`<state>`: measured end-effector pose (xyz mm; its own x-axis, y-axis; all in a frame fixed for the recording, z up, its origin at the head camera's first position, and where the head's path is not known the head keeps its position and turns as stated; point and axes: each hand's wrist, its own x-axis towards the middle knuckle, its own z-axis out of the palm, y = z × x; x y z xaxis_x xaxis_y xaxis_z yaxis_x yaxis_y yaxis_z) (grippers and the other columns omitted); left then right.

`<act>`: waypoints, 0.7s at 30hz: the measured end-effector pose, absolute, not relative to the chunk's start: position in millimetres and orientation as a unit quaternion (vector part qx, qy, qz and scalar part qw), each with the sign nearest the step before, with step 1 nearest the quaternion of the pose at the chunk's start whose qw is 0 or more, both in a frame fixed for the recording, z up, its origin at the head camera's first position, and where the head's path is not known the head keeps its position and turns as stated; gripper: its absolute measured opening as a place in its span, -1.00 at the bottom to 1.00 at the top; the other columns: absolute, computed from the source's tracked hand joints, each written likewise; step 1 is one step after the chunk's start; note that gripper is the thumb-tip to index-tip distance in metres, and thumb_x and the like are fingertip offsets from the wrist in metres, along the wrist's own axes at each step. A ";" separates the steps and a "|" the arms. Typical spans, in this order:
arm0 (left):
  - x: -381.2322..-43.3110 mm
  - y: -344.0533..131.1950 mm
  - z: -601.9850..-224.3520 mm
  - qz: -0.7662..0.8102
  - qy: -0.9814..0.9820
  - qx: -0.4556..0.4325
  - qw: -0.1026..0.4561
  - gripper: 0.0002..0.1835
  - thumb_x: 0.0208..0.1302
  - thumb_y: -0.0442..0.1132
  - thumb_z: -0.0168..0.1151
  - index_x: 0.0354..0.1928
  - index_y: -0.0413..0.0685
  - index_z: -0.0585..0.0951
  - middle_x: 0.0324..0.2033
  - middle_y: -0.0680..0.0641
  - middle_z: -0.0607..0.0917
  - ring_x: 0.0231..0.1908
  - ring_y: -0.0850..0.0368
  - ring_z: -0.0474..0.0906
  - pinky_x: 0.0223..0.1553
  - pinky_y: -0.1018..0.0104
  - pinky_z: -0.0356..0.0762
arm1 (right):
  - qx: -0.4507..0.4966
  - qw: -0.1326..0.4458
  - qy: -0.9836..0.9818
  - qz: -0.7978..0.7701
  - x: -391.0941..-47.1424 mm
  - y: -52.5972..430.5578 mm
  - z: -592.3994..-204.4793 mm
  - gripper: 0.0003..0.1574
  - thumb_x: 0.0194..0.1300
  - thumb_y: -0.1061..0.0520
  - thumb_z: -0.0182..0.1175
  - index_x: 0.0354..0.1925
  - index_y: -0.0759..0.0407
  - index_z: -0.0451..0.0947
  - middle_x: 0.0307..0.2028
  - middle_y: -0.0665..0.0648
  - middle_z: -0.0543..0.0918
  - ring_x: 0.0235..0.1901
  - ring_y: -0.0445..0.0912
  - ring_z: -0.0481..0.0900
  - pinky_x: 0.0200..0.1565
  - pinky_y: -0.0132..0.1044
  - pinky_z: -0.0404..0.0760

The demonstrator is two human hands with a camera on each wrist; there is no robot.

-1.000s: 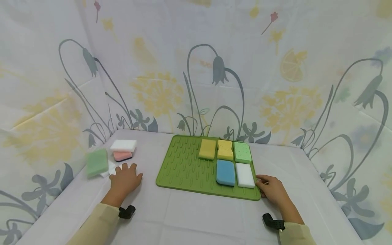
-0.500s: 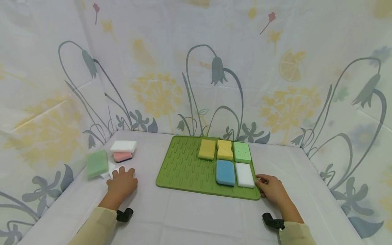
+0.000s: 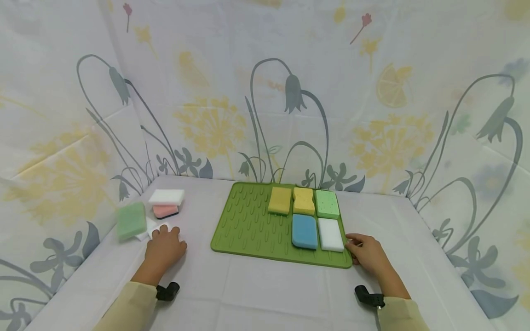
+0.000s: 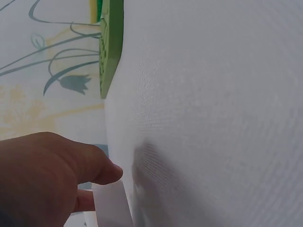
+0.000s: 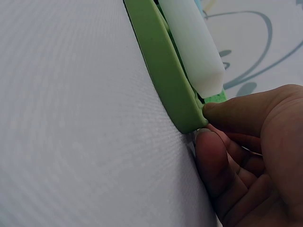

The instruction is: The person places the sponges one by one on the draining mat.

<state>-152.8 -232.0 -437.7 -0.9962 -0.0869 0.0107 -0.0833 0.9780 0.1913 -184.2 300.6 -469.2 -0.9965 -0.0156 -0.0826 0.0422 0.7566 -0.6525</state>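
My left hand is at the left, fingers bent over a white sponge that it mostly hides from above. In the left wrist view the thumb tip meets the sponge's end, with another finger across its far side. My right hand pinches the front right corner of a green ribbed mat between thumb and finger. On the mat's right half lie a dark yellow sponge, a yellow notched sponge, a light green sponge, a blue sponge and a white sponge.
Beyond the left hand, a white sponge lies on top of a pink sponge. A green sponge stands left of them, overlapping white pieces. Flower-printed cloth walls rise behind and beside the white-covered table.
My left hand has drawn slightly left and its spread fingers have bent inward over the white sponge. The right hand stays at the mat's corner, and the sponges on the mat have not moved.
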 end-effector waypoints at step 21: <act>-155.2 -201.2 -434.8 -0.097 -0.992 -0.015 0.081 -0.52 0.14 -0.23 0.11 0.09 -0.33 0.52 0.07 -0.44 0.47 0.09 -0.41 0.38 -0.08 -0.27 0.46 | 0.019 0.043 0.932 -0.360 -184.3 299.6 -469.7 -0.46 0.36 0.08 0.13 0.23 0.30 0.45 -0.08 0.25 0.62 -0.34 -0.13 0.58 -0.41 -0.32 0.61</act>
<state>-155.2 -201.2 -434.8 -0.9865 0.0151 0.1628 0.0463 0.9807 0.1902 -184.3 299.6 -469.7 -0.9956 0.0048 -0.0938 0.0666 0.7405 -0.6688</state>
